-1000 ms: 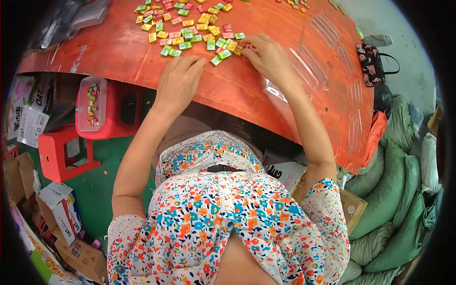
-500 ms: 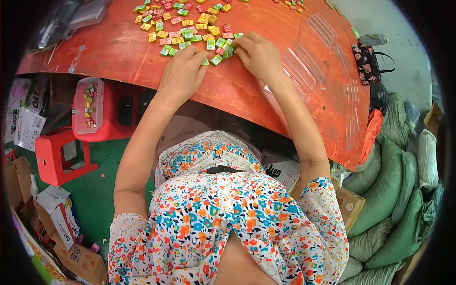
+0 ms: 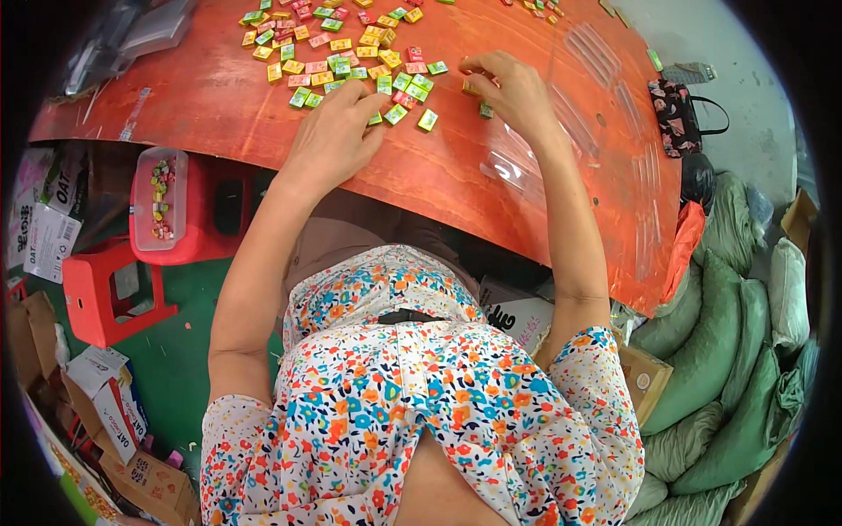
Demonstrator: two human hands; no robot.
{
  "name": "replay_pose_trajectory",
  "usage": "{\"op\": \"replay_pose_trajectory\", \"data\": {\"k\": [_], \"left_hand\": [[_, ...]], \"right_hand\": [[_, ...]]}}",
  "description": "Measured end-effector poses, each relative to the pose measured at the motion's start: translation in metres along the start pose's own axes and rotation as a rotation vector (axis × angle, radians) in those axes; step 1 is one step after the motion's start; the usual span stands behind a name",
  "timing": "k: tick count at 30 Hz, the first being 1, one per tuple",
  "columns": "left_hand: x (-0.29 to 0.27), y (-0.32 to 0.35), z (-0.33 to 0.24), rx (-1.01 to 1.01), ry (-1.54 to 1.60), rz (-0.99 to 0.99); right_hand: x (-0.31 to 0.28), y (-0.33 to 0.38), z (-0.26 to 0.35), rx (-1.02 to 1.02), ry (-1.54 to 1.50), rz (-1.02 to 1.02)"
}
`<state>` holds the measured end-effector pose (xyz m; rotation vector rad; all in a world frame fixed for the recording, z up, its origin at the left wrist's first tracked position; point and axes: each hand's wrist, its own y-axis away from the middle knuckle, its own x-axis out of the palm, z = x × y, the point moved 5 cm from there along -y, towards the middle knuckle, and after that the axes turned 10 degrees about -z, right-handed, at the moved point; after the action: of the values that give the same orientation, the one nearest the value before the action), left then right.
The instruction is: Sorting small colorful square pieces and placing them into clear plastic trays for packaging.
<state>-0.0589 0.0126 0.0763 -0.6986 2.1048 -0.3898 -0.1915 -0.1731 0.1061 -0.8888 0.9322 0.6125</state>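
Observation:
Small brightly wrapped box-shaped pieces in yellow, green and pink, like little candy boxes (image 3: pixel 340 44), lie scattered over the red table (image 3: pixel 219 96). My left hand (image 3: pixel 338 136) rests at the near side of the pile, its fingers curled. A small green box (image 3: pixel 375 118) shows between its thumb and fingertips. To the right, my right hand (image 3: pixel 517 96) is bent over the tabletop, with a small yellow box (image 3: pixel 471 88) at its fingers. Another green piece (image 3: pixel 486 110) shows beneath that hand; whether it is gripped is unclear. Several loose pieces lie between the hands.
Clear plastic trays (image 3: pixel 517 167) lie on the table's right part. A plastic tub with pieces (image 3: pixel 160 197) sits on a red stool (image 3: pixel 197 250) at the left. Green sacks (image 3: pixel 702 351) are heaped right; cardboard boxes (image 3: pixel 114 399) stand lower left.
My right hand has moved right, away from the pile, leaving several green and pink pieces exposed. A yellow box now shows at its fingers. My left hand has barely moved.

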Motion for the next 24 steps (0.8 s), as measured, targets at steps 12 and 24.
{"op": "replay_pose_trajectory", "data": {"k": [12,24], "left_hand": [[0.011,-0.006,0.0,0.039,-0.069,0.088],[-0.009,0.026,-0.007,-0.138,-0.157,0.008]], "right_hand": [[0.03,0.012,0.058,-0.393,-0.121,0.063],[0.025,0.022,0.069,-0.395,-0.104,0.036]]}}
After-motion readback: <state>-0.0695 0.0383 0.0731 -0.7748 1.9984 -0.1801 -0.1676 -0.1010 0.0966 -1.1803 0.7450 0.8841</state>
